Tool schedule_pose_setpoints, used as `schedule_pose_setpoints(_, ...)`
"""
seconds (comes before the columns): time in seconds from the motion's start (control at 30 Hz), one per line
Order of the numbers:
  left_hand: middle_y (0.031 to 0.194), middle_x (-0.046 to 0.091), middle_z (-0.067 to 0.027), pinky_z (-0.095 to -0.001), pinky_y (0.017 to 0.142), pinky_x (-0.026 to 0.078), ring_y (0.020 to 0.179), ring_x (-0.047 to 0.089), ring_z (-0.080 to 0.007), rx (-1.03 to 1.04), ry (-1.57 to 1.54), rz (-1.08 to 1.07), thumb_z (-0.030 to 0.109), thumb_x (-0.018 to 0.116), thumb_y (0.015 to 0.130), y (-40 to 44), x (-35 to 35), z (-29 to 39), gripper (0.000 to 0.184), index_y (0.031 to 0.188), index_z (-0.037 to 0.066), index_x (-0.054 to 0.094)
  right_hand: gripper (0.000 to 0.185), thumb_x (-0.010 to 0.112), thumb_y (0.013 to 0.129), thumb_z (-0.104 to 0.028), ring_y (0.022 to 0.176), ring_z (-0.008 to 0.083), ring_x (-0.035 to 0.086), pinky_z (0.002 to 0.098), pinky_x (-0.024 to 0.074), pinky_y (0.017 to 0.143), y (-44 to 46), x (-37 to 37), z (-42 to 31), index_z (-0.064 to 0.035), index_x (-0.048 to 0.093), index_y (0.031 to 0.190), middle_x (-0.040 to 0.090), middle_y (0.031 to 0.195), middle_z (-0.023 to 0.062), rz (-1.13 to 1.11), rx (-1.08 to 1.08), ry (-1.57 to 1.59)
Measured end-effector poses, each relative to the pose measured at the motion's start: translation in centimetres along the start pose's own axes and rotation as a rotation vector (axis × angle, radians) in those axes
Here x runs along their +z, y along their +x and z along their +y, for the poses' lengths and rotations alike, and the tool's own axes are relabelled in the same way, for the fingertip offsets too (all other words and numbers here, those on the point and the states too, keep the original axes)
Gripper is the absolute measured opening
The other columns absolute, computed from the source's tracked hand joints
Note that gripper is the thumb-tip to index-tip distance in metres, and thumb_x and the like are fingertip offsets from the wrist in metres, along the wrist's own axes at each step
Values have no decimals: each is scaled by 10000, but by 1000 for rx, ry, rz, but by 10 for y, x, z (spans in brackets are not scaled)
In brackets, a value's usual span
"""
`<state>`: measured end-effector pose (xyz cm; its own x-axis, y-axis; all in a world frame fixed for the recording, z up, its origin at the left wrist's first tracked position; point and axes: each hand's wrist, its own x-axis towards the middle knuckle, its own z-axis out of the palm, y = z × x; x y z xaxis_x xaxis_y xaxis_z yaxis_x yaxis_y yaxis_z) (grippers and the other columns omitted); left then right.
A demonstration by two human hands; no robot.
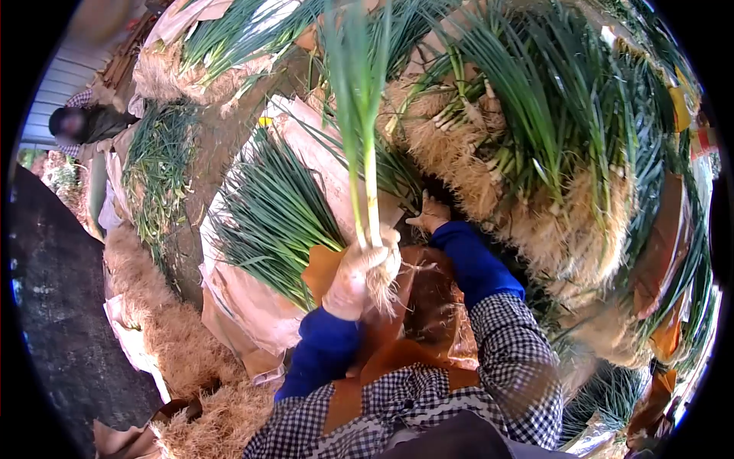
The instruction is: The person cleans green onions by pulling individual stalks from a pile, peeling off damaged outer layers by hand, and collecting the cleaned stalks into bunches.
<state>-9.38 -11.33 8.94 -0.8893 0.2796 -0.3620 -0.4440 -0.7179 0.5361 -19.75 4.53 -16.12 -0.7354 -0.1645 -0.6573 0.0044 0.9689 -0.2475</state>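
My left hand (353, 277) is wrapped round the white lower stems of a few green onions (370, 168), held upright with their roots hanging below the fingers. To the right, my right hand (430, 213) has its fingers spread, with nothing between them, beside the rooty pile of onions (459, 157). A trimmed bundle of green onions (279, 206) lies on a pale sheet (245, 302) left of my left hand.
More onions with long roots (573, 115) are heaped at the right. Another bundle (206, 57) lies at the upper left. Root heaps (172, 329) and scattered green leaves (159, 168) are on the left. A person (84, 122) is at the far left.
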Motion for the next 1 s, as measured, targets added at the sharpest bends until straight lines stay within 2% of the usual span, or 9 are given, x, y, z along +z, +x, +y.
schedule_pose_setpoints(0.2, 681, 507, -52, -251, 476, 388, 559, 445, -122, 128, -236, -88, 48, 605, 806, 17, -12, 1, 191, 976, 56, 518, 580, 641, 742, -350, 1054, 343, 538, 463, 446, 854, 41, 21, 4, -27, 499, 1202, 566, 1124, 192, 140, 79, 20)
schedule_pose_setpoints(0.37, 739, 493, -42, -238, 489, 358, 573, 416, -122, 313, -205, 60, 90, 525, 853, 37, -5, -5, 168, 1014, 57, 490, 277, 606, 648, -219, 744, 389, 573, 435, 476, 642, -6, -17, 20, -24, 600, 846, 598, 784, 195, 605, -437, 358)
schedule_pose_setpoints(0.4, 759, 495, -39, -237, 491, 351, 580, 411, -119, 329, -219, 192, 91, 520, 855, 39, 0, -8, 164, 1014, 62, 489, 293, 610, 738, -270, 640, 306, 571, 377, 470, 574, -31, -23, 27, -49, 591, 929, 573, 684, 138, 729, -587, 539)
schedule_pose_setpoints(0.47, 784, 510, -38, -238, 505, 352, 594, 406, -120, 345, -232, 46, 77, 514, 855, 48, -9, -16, 177, 1030, 72, 490, 154, 593, 793, -203, 680, 197, 543, 298, 462, 628, -120, -91, 33, -58, 584, 844, 544, 702, 58, -22, -148, 1851)
schedule_pose_setpoints(0.53, 808, 541, -39, -246, 540, 374, 607, 430, -128, 390, -242, -187, 72, 504, 871, 51, -8, -10, 179, 1050, 83, 505, 173, 599, 812, -191, 655, 156, 531, 268, 447, 594, -205, -147, 42, -55, 575, 915, 562, 731, 34, 420, -291, 1415)
schedule_pose_setpoints(0.67, 768, 527, -32, -213, 464, 356, 547, 401, -86, 298, -265, 408, 88, 484, 897, 29, 69, 4, 179, 1068, 77, 536, 373, 634, 801, -119, 595, 75, 498, 218, 423, 527, -350, -202, 91, -30, 537, 1150, 606, 798, 2, 779, -248, 1456)
schedule_pose_setpoints(0.8, 589, 420, 28, -178, 389, 300, 445, 322, -48, 233, -130, -697, 101, 473, 902, 29, 110, -5, 182, 1065, 60, 543, 231, 616, 787, -55, 651, 74, 537, 190, 438, 569, -427, -205, 160, -38, 573, 1014, 602, 846, 18, 1100, -233, 1676)
schedule_pose_setpoints(0.93, 564, 396, 41, -178, 378, 301, 438, 332, -47, 58, -57, -667, 88, 524, 869, 14, 171, -55, 209, 1070, 31, 540, 202, 616, 805, -173, 698, 128, 571, 241, 456, 612, -427, -179, 229, -31, 595, 947, 605, 784, 32, 896, 17, 1584)
schedule_pose_setpoints(1.0, 625, 442, 15, -195, 418, 337, 483, 378, -66, -111, -28, -746, 107, 574, 849, 16, 174, -89, 224, 1059, 39, 538, 317, 652, 788, -278, 694, 170, 585, 297, 460, 625, -384, -131, 307, -2, 595, 933, 625, 834, 48, 911, 313, 812)
